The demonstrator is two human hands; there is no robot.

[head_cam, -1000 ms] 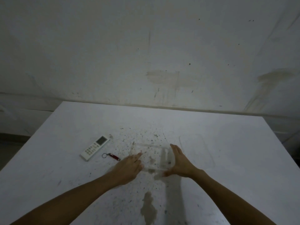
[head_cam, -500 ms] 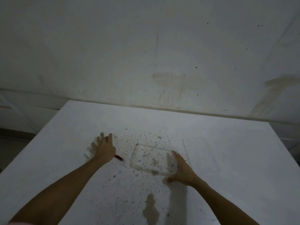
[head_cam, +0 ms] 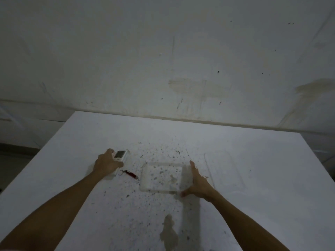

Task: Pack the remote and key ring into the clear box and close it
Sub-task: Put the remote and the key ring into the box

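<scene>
The white remote (head_cam: 121, 156) lies on the table at centre left, its dark screen end pointing away from me. My left hand (head_cam: 107, 163) is wrapped around its near half. Just right of that hand lies the key ring (head_cam: 129, 174), a metal ring with a dark red fob. The clear box (head_cam: 163, 177) stands open in the middle of the table. My right hand (head_cam: 198, 183) holds its right wall, thumb at the near corner. The clear lid (head_cam: 223, 171) lies flat to the right of the box.
The white table (head_cam: 262, 205) is speckled with dark spots around the box, with a larger stain (head_cam: 169, 232) near me. A stained grey wall (head_cam: 163, 60) rises behind the table's far edge. The table's left edge drops off left of the remote.
My left hand went from the box's left side over to the remote and has closed on it. My right hand has stayed on the box's right wall.
</scene>
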